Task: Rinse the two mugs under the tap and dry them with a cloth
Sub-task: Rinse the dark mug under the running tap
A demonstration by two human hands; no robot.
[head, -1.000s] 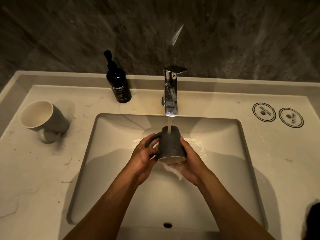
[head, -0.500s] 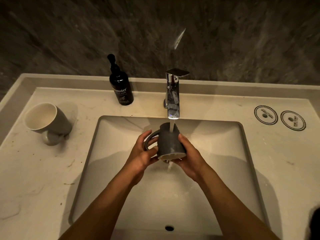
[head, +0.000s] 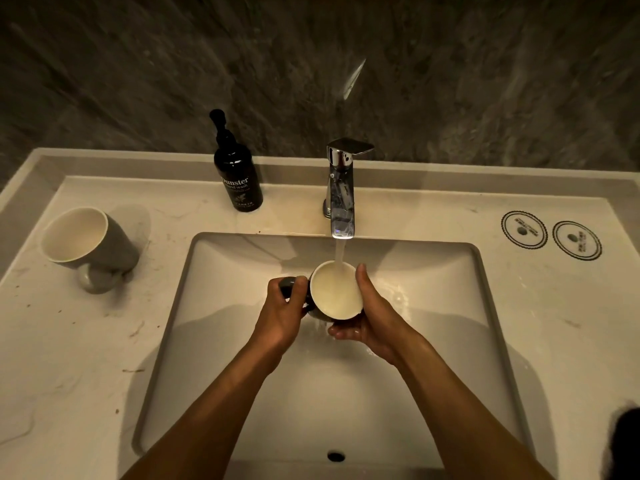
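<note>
A dark grey mug with a cream inside is held over the sink basin, its mouth tilted up toward me. Water runs from the chrome tap into it. My left hand grips the handle on the mug's left side. My right hand cups the mug's right side and bottom. A second grey mug rests on the counter at the left, leaning with its mouth turned my way. No cloth can be made out with certainty.
A black hand-wash pump bottle stands on the counter left of the tap. Two round printed coasters lie at the right. A dark object sits at the bottom right edge. An overflow hole marks the basin's near wall.
The mug was upside down under the stream, its base up. Both hands have turned it over, and water now pours into its open mouth.
</note>
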